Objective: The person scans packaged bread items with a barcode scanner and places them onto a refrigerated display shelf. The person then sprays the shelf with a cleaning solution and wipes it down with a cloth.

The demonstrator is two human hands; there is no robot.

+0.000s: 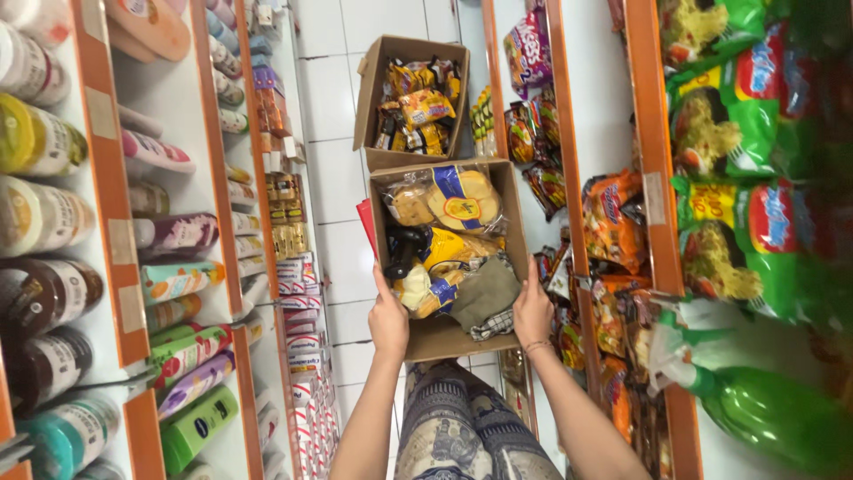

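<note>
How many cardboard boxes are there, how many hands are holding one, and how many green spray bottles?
Cardboard boxes: 2, the near box and the far box
Hands on the near box: 2, left hand and right hand
Green spray bottles: 1, spray bottle
Total: 5

view: single head cam, no second view
facing: straight down the aisle floor (pixel 342 98) between shelves
range: close above both forearms, box (pixel 444 333) at arm's length
</note>
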